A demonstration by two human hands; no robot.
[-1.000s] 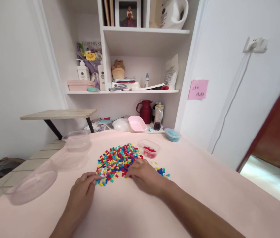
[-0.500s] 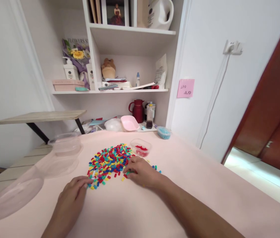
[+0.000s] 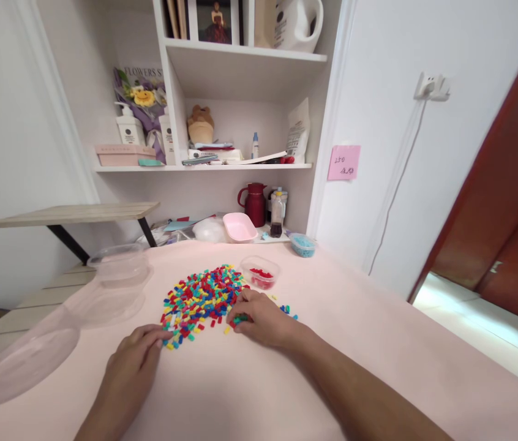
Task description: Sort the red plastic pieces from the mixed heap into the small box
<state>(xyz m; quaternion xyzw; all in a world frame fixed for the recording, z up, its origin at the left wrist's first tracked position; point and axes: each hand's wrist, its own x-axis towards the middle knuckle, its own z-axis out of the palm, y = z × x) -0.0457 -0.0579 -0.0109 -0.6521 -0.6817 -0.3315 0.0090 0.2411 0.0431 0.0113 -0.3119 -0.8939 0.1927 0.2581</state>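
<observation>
A heap of small toy bricks in red, yellow, blue and green lies spread on the pink table. My left hand rests at the near left edge of the heap, fingers stretched out and fingertips touching the outermost bricks. On the right side, my right hand is curled over the heap's near edge, with green bricks showing between thumb and fingers. Just behind it stands a clear plastic tub holding red bricks. A few blue and green bricks lie beyond my right wrist.
Clear empty containers and a clear lid sit at the left. A tub of light blue pieces stands at the far right corner. Behind are a pink tray, a red jug and a bottle. A raised wooden board juts in at left.
The view has swung to the right, so everything sits further left. My right hand curled over bricks at the heap's near edge and then held almost still. My left hand stays at the heap's edge.
</observation>
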